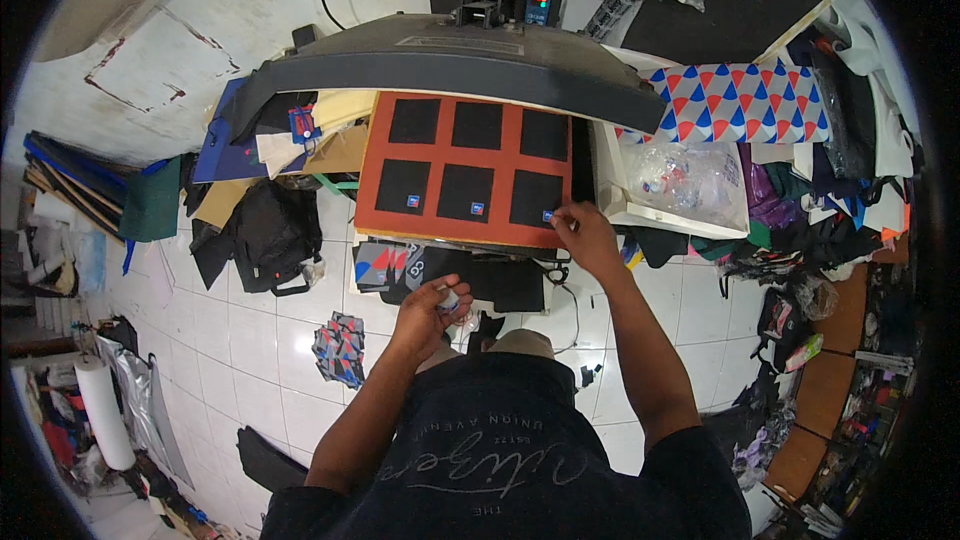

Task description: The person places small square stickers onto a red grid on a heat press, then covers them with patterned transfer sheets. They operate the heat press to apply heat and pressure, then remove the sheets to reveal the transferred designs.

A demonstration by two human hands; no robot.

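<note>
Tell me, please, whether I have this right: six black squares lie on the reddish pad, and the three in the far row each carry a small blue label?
Not quite: the head view shows the small blue labels on the near row of black squares, not the far one. There are indeed six, on the reddish pad.

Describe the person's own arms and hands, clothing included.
Both arms are bare below the short black sleeves of a black T-shirt with pale lettering. The left hand and right hand wear no gloves; no watch or bracelet shows.
</note>
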